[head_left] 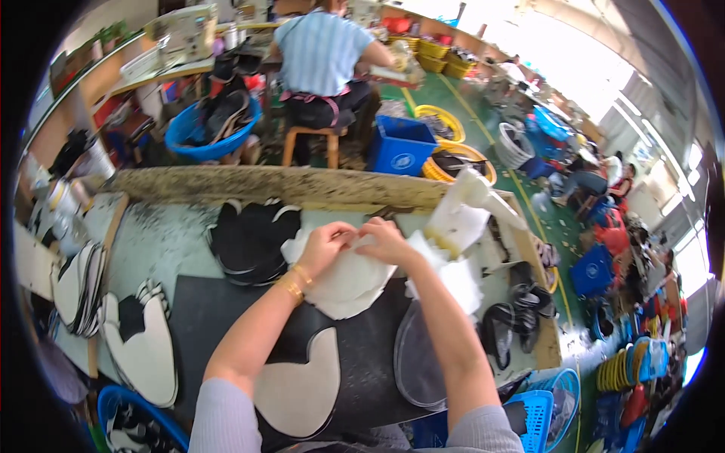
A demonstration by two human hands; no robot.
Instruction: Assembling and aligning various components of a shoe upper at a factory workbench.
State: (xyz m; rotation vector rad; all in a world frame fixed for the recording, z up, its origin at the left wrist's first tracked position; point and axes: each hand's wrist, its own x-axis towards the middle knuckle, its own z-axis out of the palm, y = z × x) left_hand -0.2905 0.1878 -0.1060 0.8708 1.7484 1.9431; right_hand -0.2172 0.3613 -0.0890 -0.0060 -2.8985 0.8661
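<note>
Touching white pieces (349,281), fingers (382,232) curled close

We've got a pale workbench (162,226) with a worn wooden back rail (302,181). Black mat (208,321), front-centre: 1 beige curved cutout (302,389), 1 dark oval piece (415,359) with a pale rim. White stack (345,287) overlaps the mat's back edge; black cutout stack (253,245) just left. Farther left, we see white cutouts (147,355). Right: crumpled white sheets (458,285), black shoe-like items (522,298).

Left head-worn fisheye, looking down and forward, fingers (342,228) near
</note>
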